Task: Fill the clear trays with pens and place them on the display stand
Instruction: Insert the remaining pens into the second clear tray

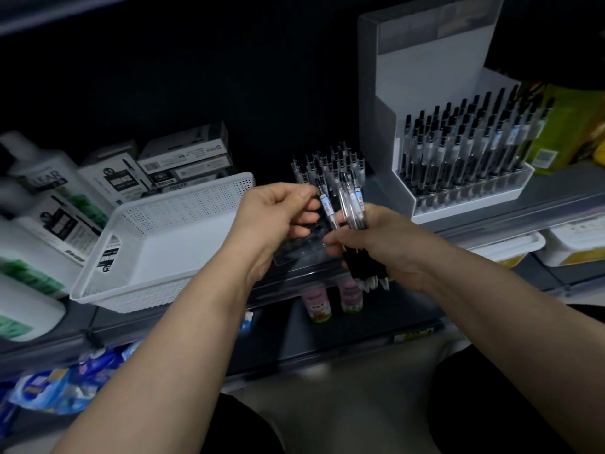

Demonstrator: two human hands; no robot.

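My right hand (386,247) grips a bundle of clear pens (355,211) with black grips, tips pointing down. My left hand (278,211) pinches a single pen (325,204) at its upper end, right beside the bundle. Behind both hands a clear tray (304,253) sits on the shelf, with several pens (330,165) standing in its back rows. At the right, the white display stand (425,60) holds a full clear tray (465,198) of upright pens.
A white perforated basket (157,244) stands left of the tray. Pen boxes (183,158) and white bottles (36,198) fill the left of the shelf. White tubs (510,247) sit lower right; small bottles (334,299) stand on the shelf below.
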